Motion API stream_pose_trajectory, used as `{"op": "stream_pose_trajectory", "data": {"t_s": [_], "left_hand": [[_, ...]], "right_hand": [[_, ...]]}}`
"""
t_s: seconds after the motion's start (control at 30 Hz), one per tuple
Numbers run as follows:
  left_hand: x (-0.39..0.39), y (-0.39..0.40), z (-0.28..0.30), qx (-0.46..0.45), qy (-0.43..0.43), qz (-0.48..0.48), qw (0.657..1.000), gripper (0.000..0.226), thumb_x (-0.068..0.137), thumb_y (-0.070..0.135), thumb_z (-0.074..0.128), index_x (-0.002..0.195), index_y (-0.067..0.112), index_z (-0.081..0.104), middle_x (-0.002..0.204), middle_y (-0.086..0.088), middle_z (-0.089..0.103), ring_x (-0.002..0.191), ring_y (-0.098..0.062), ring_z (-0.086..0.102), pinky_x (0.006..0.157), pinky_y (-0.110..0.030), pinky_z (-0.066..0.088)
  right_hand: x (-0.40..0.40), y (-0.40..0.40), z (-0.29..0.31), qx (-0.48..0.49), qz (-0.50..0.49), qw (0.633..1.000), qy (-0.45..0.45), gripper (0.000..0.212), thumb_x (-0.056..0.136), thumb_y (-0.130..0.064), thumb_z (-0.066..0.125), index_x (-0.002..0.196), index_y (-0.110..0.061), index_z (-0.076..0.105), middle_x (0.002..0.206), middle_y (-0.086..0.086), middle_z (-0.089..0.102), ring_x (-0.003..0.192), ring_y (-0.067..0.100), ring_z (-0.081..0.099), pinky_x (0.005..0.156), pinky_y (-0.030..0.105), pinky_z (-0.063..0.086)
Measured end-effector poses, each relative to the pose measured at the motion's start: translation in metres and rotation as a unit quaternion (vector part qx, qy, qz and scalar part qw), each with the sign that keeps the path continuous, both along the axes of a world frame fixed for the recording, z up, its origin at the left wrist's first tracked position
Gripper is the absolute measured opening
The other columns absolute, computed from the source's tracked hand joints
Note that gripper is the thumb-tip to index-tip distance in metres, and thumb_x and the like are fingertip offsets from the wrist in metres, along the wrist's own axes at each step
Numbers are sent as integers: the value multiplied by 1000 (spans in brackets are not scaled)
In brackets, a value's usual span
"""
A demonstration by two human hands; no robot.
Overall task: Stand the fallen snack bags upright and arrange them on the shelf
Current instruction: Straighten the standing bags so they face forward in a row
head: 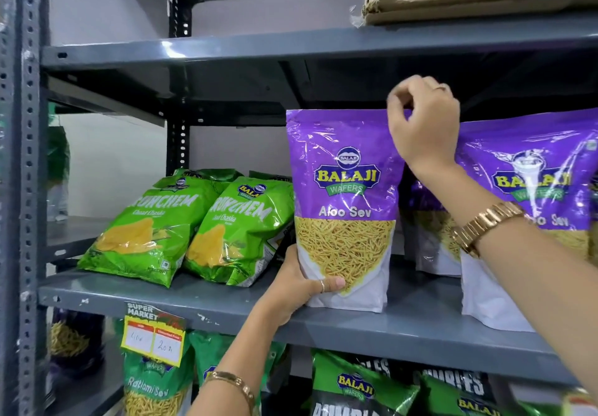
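Here a purple Aloo Sev bag (344, 208) is held upright on the grey metal shelf (404, 325), its base touching the shelf surface. Its lower left corner is gripped by the left hand (299, 289), thumb across the front. Its top right edge is pinched between the curled fingers of the right hand (424, 121). Two green Crunchem bags (191, 231) are seen leaning back, left of it. Another purple bag (530, 208) is stood just right.

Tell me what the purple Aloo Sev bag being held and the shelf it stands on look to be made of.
Purple Aloo Sev bag: looks like glossy plastic film, given the bright glare streaks, creases and a clear window showing the sev. Shelf: probably grey painted steel, judging by chipped paint spots along its front edge and the perforated angle posts.
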State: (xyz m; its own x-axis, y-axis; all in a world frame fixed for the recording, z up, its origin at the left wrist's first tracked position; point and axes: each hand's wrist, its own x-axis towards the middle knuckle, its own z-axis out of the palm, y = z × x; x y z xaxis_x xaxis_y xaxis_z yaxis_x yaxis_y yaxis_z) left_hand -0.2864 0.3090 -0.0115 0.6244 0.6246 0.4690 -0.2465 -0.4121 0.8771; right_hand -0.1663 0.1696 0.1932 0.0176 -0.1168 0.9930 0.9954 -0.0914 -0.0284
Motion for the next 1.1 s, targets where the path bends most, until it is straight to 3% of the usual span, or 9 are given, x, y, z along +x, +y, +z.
{"op": "stream_pose_trajectory", "data": {"t_s": [0.27,0.33,0.4,0.5,0.67,0.77,0.87,1.0,1.1], "left_hand": [[-3,-21,6,76,-62,103,990,122,43,39,90,140,27,16,139,1,41,128,-16,41,105,-32,34],[1,-34,3,215,-38,262,940,122,50,55,81,143,18,11,150,-11,26,140,-26,23,117,-47,17],[12,-50,-3,361,4,386,849,117,57,70,64,142,11,10,152,-23,18,142,-36,11,112,-54,7],[32,-76,-4,447,-1,393,803,103,62,72,47,138,9,17,147,-25,25,137,-33,12,113,-55,5],[71,-111,1,505,6,317,803,87,70,46,69,136,1,33,145,-22,37,141,-32,17,109,-60,19],[91,-125,1,441,31,182,878,73,81,34,64,139,6,31,150,-15,32,142,-20,8,116,-46,23],[111,-137,2,316,123,74,938,81,79,46,63,142,14,23,146,-12,38,137,-25,31,109,-38,31],[131,-144,6,294,223,23,929,57,79,52,61,111,7,47,108,-16,58,100,-31,54,84,-40,47],[136,-138,5,268,246,3,932,49,81,48,60,103,7,47,106,-14,58,93,-26,54,73,-34,42]], "right_hand": [[47,-50,-69,59,-71,995,36,19,80,-14,51,91,-5,63,91,16,66,86,36,56,77,34,35],[56,-60,-83,45,-105,993,33,20,80,-13,52,93,-3,63,92,18,66,87,36,58,80,33,35],[63,-67,-93,23,-146,989,27,23,79,-12,52,96,-1,63,96,20,65,91,38,58,84,39,40],[72,-77,-103,10,-175,984,29,31,78,-13,55,106,0,58,107,21,61,102,35,51,91,43,39],[103,-108,-128,35,-109,981,155,48,82,-23,53,123,0,42,128,24,48,119,37,42,102,42,31],[126,-122,-149,29,-6,960,279,54,85,-33,47,126,1,39,128,27,47,115,37,47,94,42,37],[148,-128,-172,-23,73,932,354,49,92,-41,41,115,1,49,117,25,56,106,36,54,87,41,40],[166,-126,-189,-96,158,864,468,56,94,-50,28,119,-5,50,124,20,55,116,35,49,95,43,36],[168,-122,-190,-130,200,855,461,54,94,-47,26,126,-6,43,131,20,52,121,34,46,105,50,33]]}}
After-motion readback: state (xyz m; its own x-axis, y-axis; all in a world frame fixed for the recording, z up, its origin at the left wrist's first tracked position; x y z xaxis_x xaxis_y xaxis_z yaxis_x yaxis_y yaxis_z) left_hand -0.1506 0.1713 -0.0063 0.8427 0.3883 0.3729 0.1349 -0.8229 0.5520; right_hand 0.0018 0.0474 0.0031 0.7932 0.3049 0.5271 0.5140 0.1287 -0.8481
